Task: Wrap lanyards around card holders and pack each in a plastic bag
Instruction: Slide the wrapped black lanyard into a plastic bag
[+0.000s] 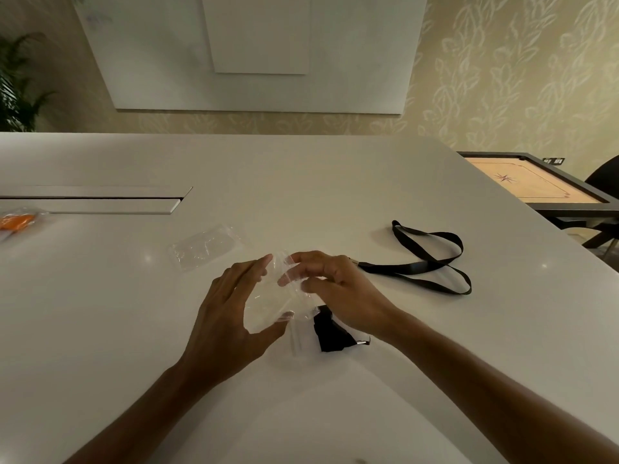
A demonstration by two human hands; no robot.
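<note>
— Hands (231, 308) (338, 289) pinch one clear bag (278, 296) over the table (301, 182)?
— Both. Wrapped holder (330, 331) lies beneath the right wrist; loose lanyard (432, 259) right, spare bag (206, 246) left, orange packet (16, 221) far left.

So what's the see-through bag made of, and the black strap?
The bag in both hands looks like thin clear plastic: you see fingers through it, and it crinkles and glints. The strap looks like flat woven fabric, matte black, lying in floppy loops. The weave itself is too small to see.
</note>
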